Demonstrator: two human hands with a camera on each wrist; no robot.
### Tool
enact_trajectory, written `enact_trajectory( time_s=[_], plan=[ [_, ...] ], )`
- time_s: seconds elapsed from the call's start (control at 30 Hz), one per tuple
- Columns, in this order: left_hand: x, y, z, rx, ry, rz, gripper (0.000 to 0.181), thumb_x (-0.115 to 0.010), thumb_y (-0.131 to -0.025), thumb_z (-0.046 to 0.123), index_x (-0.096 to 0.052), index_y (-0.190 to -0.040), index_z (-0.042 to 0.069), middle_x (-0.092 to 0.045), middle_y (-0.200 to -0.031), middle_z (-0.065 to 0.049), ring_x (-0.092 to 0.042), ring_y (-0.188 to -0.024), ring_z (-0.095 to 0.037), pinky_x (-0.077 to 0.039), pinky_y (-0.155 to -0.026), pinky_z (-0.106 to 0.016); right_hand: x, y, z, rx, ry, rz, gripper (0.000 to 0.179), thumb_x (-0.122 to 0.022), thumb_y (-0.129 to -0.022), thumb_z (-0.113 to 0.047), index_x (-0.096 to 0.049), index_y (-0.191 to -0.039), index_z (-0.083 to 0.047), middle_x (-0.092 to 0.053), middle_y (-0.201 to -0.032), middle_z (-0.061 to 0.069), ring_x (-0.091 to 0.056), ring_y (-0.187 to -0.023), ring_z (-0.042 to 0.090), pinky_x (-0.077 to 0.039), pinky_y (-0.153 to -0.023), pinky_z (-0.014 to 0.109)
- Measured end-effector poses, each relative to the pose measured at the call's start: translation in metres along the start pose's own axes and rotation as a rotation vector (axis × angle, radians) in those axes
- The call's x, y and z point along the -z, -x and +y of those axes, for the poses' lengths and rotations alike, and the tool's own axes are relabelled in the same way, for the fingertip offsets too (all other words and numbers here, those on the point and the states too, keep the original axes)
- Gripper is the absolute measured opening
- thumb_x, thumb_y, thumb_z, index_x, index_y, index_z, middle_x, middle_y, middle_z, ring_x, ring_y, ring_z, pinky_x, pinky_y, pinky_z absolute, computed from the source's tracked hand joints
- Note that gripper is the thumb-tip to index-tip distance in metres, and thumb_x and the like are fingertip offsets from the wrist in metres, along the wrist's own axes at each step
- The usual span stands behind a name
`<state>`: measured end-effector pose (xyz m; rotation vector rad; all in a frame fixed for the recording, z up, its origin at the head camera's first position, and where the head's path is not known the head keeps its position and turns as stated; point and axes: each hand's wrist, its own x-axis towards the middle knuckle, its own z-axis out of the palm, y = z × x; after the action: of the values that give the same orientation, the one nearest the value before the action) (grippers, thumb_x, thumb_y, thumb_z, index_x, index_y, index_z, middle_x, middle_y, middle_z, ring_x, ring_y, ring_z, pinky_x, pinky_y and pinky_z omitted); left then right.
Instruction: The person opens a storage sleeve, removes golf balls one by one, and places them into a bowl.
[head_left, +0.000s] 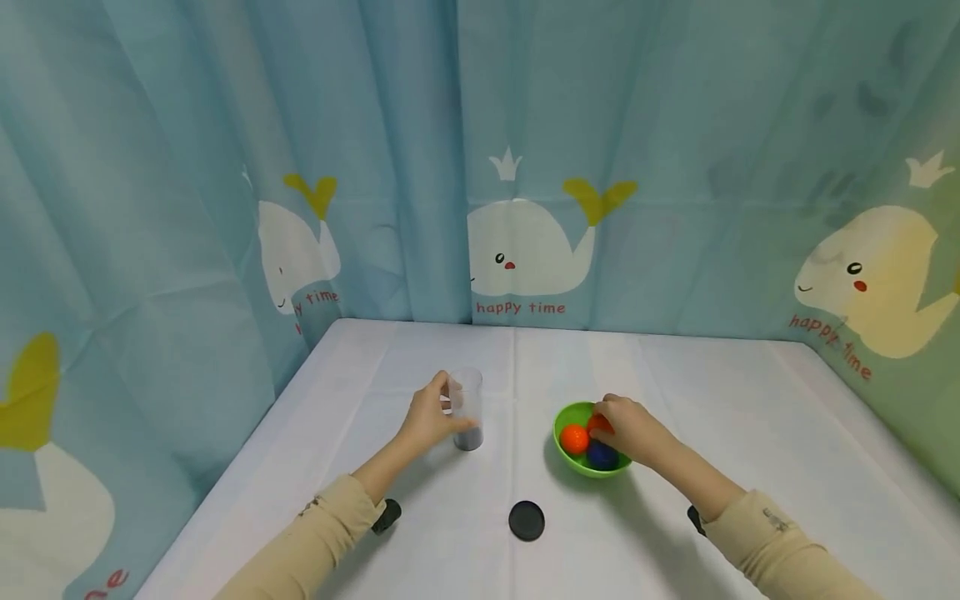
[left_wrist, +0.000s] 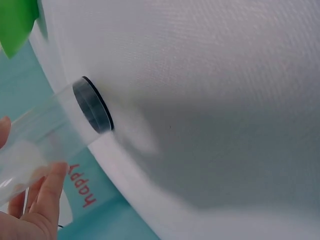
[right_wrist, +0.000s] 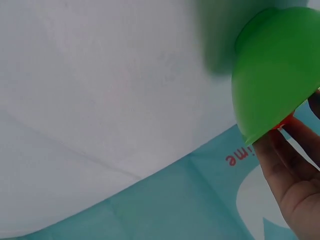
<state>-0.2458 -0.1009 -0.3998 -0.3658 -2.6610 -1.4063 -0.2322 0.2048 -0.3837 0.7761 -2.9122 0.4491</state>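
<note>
A clear plastic tube (head_left: pixel 467 387) with a dark base stands upright on the table, and my left hand (head_left: pixel 429 419) grips it between thumb and fingers. The left wrist view shows its black bottom cap (left_wrist: pixel 93 105) close to the white cloth. To the right is a green bowl (head_left: pixel 576 412) holding two orange balls, one at the left (head_left: pixel 574 439) and one farther back (head_left: pixel 598 424), plus a dark blue ball (head_left: pixel 602 456). My right hand (head_left: pixel 633 427) reaches over the bowl's rim and pinches the back orange ball. The bowl's wall (right_wrist: pixel 275 70) hides most of that ball in the right wrist view.
A round black lid (head_left: pixel 527 521) lies flat on the white table (head_left: pixel 450 542) in front of the bowl. Black devices show at the left wrist (head_left: pixel 387 516) and right wrist (head_left: pixel 696 520). A light blue whale-print curtain (head_left: pixel 675 167) surrounds the table's back and sides.
</note>
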Motion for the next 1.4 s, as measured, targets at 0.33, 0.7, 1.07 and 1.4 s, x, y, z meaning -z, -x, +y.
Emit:
enact_trajectory(
  time_s=[0.33, 0.7, 1.07, 1.4],
  plan=[
    [0.000, -0.004, -0.001, -0.007, -0.026, -0.007, 0.048, -0.084, -0.068, 0.007, -0.051, -0.102, 0.001, -0.060, -0.106, -0.021, -0.064, -0.098, -0.040, -0.057, -0.079, -0.039, 0.002, 0.006, -0.004, -0.037, -0.010, 0.078, 0.022, -0.068, -0.085, -0.011, -0.066, -0.098, 0.008, -0.064, -0.084, 0.012, -0.059, -0.072, 0.019, -0.055, -0.067, 0.034],
    [-0.002, -0.001, 0.001, 0.022, -0.040, -0.027, 0.048, -0.083, -0.068, 0.008, -0.049, -0.101, 0.004, -0.059, -0.108, -0.020, -0.063, -0.101, -0.040, -0.056, -0.079, -0.041, 0.008, 0.014, -0.009, -0.055, -0.051, 0.068, 0.022, -0.068, -0.085, -0.011, -0.066, -0.098, 0.007, -0.066, -0.085, 0.012, -0.059, -0.074, 0.020, -0.054, -0.068, 0.035],
    [-0.001, -0.003, 0.003, 0.067, -0.042, 0.001, 0.047, -0.082, -0.070, 0.008, -0.059, -0.110, 0.001, -0.062, -0.112, -0.020, -0.063, -0.105, -0.038, -0.055, -0.084, -0.040, 0.021, 0.014, -0.011, -0.054, -0.095, 0.100, 0.020, -0.065, -0.086, -0.008, -0.065, -0.099, 0.008, -0.067, -0.091, 0.017, -0.064, -0.085, 0.033, -0.054, -0.075, 0.044],
    [-0.003, -0.001, 0.004, 0.062, -0.056, -0.025, 0.055, -0.083, -0.070, 0.010, -0.058, -0.118, 0.000, -0.062, -0.115, -0.020, -0.063, -0.105, -0.037, -0.056, -0.083, -0.039, 0.035, 0.022, -0.010, -0.064, -0.116, 0.084, 0.023, -0.064, -0.088, -0.011, -0.065, -0.103, 0.006, -0.067, -0.099, 0.019, -0.063, -0.089, 0.034, -0.055, -0.076, 0.045]
  ],
)
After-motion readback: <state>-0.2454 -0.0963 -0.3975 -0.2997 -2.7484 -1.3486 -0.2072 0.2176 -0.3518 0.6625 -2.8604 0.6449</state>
